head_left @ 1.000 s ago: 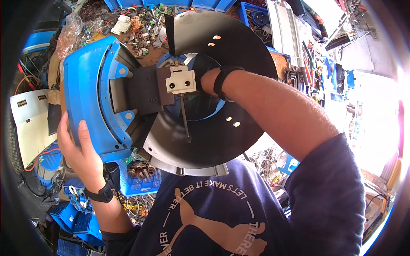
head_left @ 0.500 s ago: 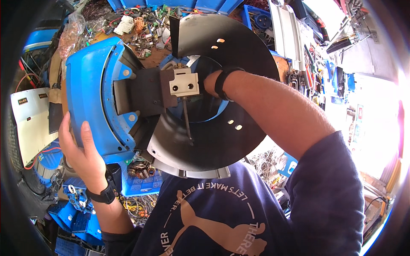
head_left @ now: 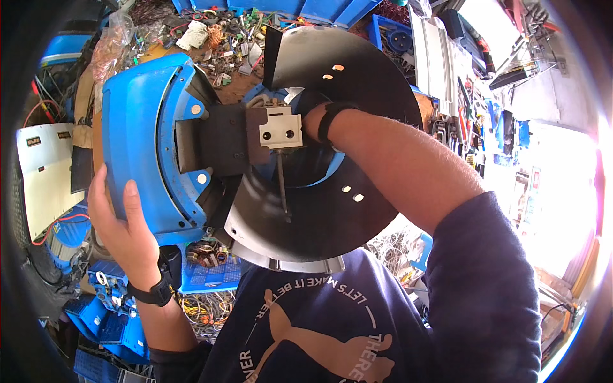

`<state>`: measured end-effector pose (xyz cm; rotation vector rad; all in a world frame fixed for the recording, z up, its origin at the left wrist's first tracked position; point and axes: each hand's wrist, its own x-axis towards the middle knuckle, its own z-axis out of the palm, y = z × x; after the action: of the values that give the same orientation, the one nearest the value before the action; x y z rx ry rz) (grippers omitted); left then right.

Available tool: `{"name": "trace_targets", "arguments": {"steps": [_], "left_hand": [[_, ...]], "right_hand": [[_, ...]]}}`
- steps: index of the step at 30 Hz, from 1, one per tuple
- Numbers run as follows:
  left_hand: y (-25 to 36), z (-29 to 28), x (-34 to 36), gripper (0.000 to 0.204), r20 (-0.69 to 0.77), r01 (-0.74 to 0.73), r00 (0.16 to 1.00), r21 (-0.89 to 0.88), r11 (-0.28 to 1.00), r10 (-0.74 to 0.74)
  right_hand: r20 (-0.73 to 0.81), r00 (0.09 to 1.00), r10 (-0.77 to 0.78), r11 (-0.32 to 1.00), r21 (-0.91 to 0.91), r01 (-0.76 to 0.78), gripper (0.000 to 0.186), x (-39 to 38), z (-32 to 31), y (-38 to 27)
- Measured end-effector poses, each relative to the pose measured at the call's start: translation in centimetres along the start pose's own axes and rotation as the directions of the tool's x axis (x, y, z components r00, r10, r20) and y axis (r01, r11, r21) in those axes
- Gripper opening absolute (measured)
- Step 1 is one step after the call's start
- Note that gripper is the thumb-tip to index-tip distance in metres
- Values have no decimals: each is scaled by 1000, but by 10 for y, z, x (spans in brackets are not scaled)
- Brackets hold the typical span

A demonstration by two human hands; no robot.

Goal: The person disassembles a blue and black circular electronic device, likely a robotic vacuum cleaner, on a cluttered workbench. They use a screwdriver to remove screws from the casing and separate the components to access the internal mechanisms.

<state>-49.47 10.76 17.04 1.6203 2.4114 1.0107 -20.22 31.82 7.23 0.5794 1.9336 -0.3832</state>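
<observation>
A blue curved plastic housing [head_left: 137, 150] is joined by a dark bracket [head_left: 220, 140] to a large black ring-shaped metal shroud [head_left: 338, 223]. My left hand [head_left: 124, 220] grips the housing's lower left edge, its thumb on the blue face. The wrist of my right hand [head_left: 317, 121] passes into the shroud's central opening; its fingers are hidden behind a cream block [head_left: 280, 131] with two dark holes. Below that block a thin metal rod [head_left: 283, 188] slants downward. Whether my right fingers hold anything cannot be seen.
Loose electronic scraps [head_left: 223, 45] cover the bench beyond. Blue bins [head_left: 306, 9] stand at its back. On the left leans a cream panel [head_left: 48, 175]. A blue basket [head_left: 211, 274] and tangled wires lie below; hand tools line the right side.
The housing and shroud have shifted slightly to the right in the picture. My right forearm sits a little lower and further left at the elbow. Both hands keep their places on the unit.
</observation>
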Motion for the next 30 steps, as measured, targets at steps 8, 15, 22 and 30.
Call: {"name": "trace_targets", "arguments": {"steps": [8, 15, 22, 30], "left_hand": [[2, 1, 0, 46, 12, 37, 999, -48, 998, -36], [4, 0, 0, 46, 21, 46, 999, -61, 997, -45], [5, -2, 1, 46, 28, 11, 1000, -19, 1000, -10], [6, -1, 0, 46, 27, 28, 999, -29, 999, -27]], "right_hand": [[-2, 1000, -1, 1000, 4, 1, 36, 4, 2, 2], [-8, 1000, -12, 1000, 9, 12, 37, 9, 1, 1], [-6, 1000, -18, 1000, 12, 18, 39, 12, 1, 1], [2, 1000, -32, 999, 25, 31, 40, 9, 5, -1]]}}
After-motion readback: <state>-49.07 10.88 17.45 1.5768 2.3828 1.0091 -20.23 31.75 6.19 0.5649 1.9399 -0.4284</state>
